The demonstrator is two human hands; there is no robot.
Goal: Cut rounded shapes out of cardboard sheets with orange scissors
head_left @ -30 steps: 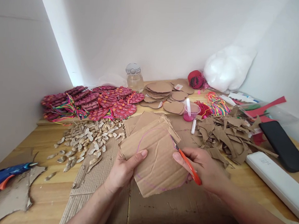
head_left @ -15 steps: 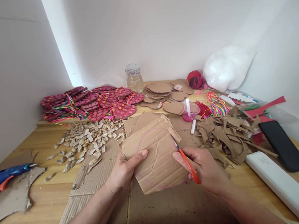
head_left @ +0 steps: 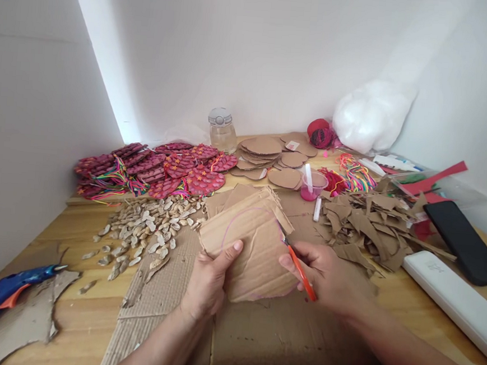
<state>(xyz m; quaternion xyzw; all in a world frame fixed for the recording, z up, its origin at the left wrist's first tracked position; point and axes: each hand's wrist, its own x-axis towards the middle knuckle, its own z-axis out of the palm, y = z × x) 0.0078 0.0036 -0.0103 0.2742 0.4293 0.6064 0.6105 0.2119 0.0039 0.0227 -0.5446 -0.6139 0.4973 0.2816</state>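
My left hand (head_left: 211,275) pinches a piece of cardboard (head_left: 255,251), thumb on top and fingers hidden beneath. A purple curved line is drawn on the cardboard, and a crease runs across it. In my right hand (head_left: 324,273) is a pair of scissors (head_left: 300,265) with orange handles. Their blades sit at the cardboard's right edge, along the purple line, where a cut strip (head_left: 281,214) stands partly apart. Under both hands lies a larger cardboard sheet (head_left: 282,337) on the wooden table.
Peanut shells (head_left: 151,226) and decorated pink-red pieces (head_left: 185,169) lie left. A blue glue gun (head_left: 11,293) rests front left. Cardboard rounds (head_left: 261,147), a jar (head_left: 222,133) and a pink cup (head_left: 313,187) stand behind. Cardboard scraps (head_left: 371,220), a phone (head_left: 466,239) and a white case (head_left: 449,300) lie right.
The scissors have moved slightly down along the purple line on the cardboard's right side. The cardboard's lower edge has tilted or shifted upward. The view has shifted a little.
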